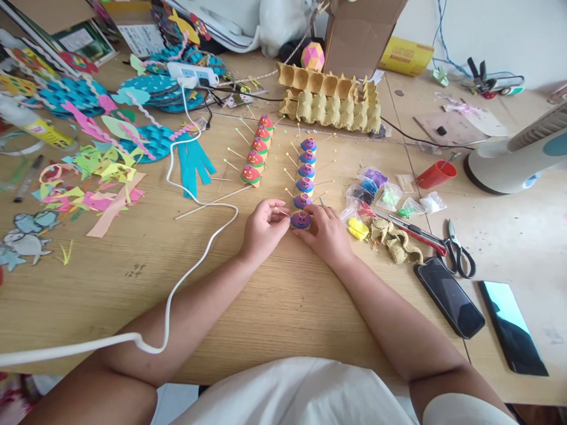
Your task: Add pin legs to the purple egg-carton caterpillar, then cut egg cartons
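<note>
A purple and blue clay caterpillar (305,177) of several round segments lies in a line on the wooden table (283,307), toothpick legs sticking out sideways. My left hand (262,227) pinches a yellow-tipped toothpick (282,212) against the nearest purple segment (300,220). My right hand (325,233) steadies that same segment from the right, fingers curled on it. A second caterpillar (258,150) in red and green lies just to the left.
White cable (195,260) crosses the table left of my arms. Clay bags (376,189), cutter knife (411,231), scissors (458,254), two phones (449,298) and a red cup (436,174) sit right. Egg cartons (330,97) behind; paper cutouts (93,171) left; a fan (518,153) far right.
</note>
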